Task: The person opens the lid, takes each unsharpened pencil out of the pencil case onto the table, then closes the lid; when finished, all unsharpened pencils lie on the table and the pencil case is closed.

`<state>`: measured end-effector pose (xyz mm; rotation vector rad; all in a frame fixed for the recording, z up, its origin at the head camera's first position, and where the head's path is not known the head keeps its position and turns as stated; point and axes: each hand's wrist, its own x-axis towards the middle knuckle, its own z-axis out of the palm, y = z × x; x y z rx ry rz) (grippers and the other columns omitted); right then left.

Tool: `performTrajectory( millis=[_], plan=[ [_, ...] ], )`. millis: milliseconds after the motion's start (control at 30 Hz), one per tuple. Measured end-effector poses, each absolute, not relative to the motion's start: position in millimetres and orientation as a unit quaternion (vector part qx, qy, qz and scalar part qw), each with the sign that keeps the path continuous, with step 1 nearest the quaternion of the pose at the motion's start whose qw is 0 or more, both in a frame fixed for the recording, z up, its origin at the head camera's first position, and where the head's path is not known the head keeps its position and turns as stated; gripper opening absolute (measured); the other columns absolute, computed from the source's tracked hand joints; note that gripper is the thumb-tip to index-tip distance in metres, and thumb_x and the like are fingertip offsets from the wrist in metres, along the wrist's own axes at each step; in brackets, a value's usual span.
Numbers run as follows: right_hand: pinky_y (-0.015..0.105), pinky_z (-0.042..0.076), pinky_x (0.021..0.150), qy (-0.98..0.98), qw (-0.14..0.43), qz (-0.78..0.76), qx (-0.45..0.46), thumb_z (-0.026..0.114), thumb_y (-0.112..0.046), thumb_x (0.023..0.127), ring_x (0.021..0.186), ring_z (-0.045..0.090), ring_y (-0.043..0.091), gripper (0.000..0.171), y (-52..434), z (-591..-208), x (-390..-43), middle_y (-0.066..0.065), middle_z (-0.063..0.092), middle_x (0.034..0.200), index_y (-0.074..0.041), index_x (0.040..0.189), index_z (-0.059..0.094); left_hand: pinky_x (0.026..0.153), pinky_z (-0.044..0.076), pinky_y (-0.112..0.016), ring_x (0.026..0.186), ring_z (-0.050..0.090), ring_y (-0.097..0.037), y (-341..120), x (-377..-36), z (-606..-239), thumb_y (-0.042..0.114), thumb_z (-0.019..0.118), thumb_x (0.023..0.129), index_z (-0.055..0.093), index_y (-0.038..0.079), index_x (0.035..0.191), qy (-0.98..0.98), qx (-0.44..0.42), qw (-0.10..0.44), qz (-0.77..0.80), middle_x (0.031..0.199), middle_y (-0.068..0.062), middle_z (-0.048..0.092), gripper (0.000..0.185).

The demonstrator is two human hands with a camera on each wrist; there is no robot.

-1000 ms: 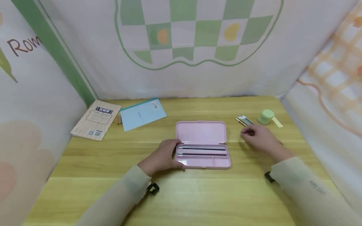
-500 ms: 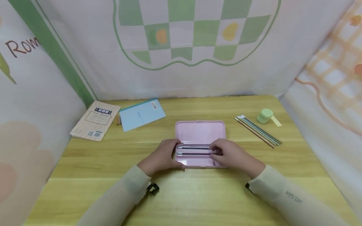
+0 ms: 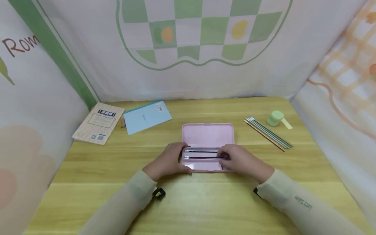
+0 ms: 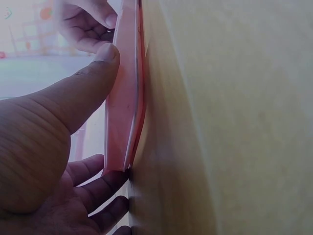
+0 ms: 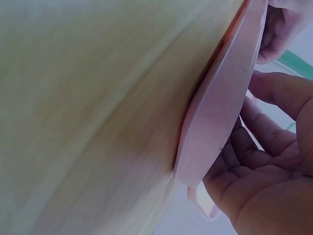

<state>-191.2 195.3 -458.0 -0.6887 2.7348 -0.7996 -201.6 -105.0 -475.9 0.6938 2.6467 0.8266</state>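
A pink pencil case [image 3: 207, 134] lies open in the middle of the wooden table [image 3: 188, 202], its lid flat behind the tray. Two dark pencils [image 3: 201, 151] lie lengthwise in the tray. My left hand [image 3: 168, 161] grips the tray's left end, with the thumb [image 4: 73, 112] pressed on the case's edge [image 4: 124, 98] and the fingers curled at its corner. My right hand [image 3: 241, 161] reaches over the tray's right part. Its curled fingers and thumb meet on the nearer pencil [image 3: 202, 158]. In the right wrist view, the right hand's fingertips [image 5: 254, 147] are hidden behind the case wall [image 5: 225, 112].
Several loose pencils [image 3: 268, 133] lie at the right, beside a small green round object [image 3: 275, 118] with a yellow strip. A brown booklet [image 3: 99, 122] and a blue notebook [image 3: 147, 117] lie at the back left. Fabric walls close in three sides.
My right hand has come from the loose pencils at the right to the tray's right part. The left hand has stayed on the case's left end.
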Motion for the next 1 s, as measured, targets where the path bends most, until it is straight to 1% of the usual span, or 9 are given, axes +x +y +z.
performTrajectory(
  millis=[200, 433, 533, 633, 800, 1000],
  plan=[
    [0.036, 0.055, 0.077, 0.93, 0.119, -0.263, -0.228, 0.076, -0.011, 0.092, 0.082, 0.06, 0.012, 0.012, 192, -456, -193, -0.003, 0.069, 0.092, -0.009, 0.104, 0.076, 0.122, 0.028, -0.042, 0.145, 0.037, -0.03, -104, -204, -473, 0.052, 0.092, 0.074, 0.045, 0.007, 0.15, 0.919, 0.238, 0.14, 0.282, 0.152, -0.009, 0.05, 0.1],
    [0.043, 0.057, 0.085, 0.936, 0.128, -0.246, -0.217, 0.075, -0.014, 0.094, 0.088, 0.062, 0.015, 0.017, 191, -456, -193, 0.002, 0.073, 0.101, -0.009, 0.11, 0.077, 0.123, 0.028, -0.042, 0.146, 0.036, -0.03, -104, -205, -472, 0.053, 0.092, 0.073, 0.045, 0.008, 0.151, 0.917, 0.238, 0.142, 0.286, 0.153, -0.008, 0.05, 0.101],
    [0.045, 0.057, 0.087, 0.937, 0.132, -0.244, -0.214, 0.074, -0.014, 0.094, 0.089, 0.063, 0.016, 0.017, 189, -455, -193, 0.003, 0.073, 0.102, -0.008, 0.11, 0.076, 0.122, 0.028, -0.042, 0.146, 0.035, -0.029, -105, -205, -472, 0.053, 0.092, 0.073, 0.045, 0.008, 0.151, 0.918, 0.235, 0.144, 0.286, 0.153, -0.008, 0.049, 0.102],
    [0.044, 0.057, 0.085, 0.936, 0.134, -0.242, -0.217, 0.074, -0.013, 0.094, 0.088, 0.063, 0.016, 0.016, 187, -454, -193, 0.002, 0.072, 0.099, -0.007, 0.109, 0.076, 0.123, 0.028, -0.042, 0.146, 0.035, -0.029, -105, -205, -472, 0.053, 0.092, 0.073, 0.045, 0.008, 0.151, 0.918, 0.234, 0.146, 0.283, 0.153, -0.007, 0.049, 0.101],
    [0.039, 0.057, 0.079, 0.937, 0.127, -0.236, -0.224, 0.076, -0.013, 0.092, 0.082, 0.061, 0.013, 0.013, 184, -456, -194, -0.002, 0.069, 0.09, -0.006, 0.103, 0.074, 0.123, 0.027, -0.042, 0.146, 0.036, -0.029, -104, -204, -476, 0.053, 0.092, 0.073, 0.045, 0.008, 0.151, 0.919, 0.236, 0.146, 0.279, 0.153, -0.007, 0.05, 0.101],
    [0.037, 0.056, 0.078, 0.935, 0.129, -0.237, -0.231, 0.077, -0.011, 0.091, 0.081, 0.06, 0.012, 0.009, 183, -458, -197, -0.003, 0.067, 0.087, -0.008, 0.098, 0.073, 0.123, 0.028, -0.042, 0.146, 0.036, -0.029, -104, -203, -478, 0.054, 0.092, 0.073, 0.044, 0.007, 0.153, 0.919, 0.237, 0.146, 0.278, 0.154, -0.008, 0.049, 0.104]
  ],
)
